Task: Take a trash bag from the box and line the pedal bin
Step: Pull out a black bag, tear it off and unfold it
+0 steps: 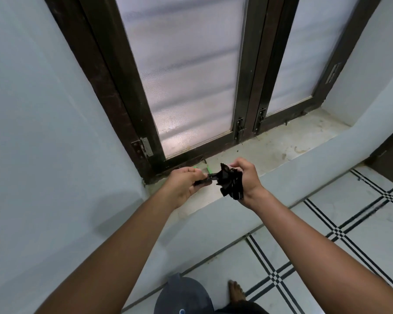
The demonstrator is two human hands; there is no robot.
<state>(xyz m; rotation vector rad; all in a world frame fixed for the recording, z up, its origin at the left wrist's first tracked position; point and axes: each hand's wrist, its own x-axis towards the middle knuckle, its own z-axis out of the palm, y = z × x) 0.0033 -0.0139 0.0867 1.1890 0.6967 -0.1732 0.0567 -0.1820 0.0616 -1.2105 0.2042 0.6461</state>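
A folded black trash bag (230, 182) is held up over the window sill between both hands. My right hand (247, 177) grips the crumpled, pleated bulk of it. My left hand (184, 183) pinches a thin stretched end of the same bag. A small green item (208, 169), maybe part of the bag box, peeks out on the sill behind my left hand; most of it is hidden. The dark grey pedal bin (184, 295) stands on the floor at the bottom of the view, its round lid down.
A stone window sill (281, 150) runs under a dark-framed window with frosted panes (186, 75). Pale walls stand left and right. The tiled floor (327, 234) has black line patterns. A bare foot (236, 291) stands right of the bin.
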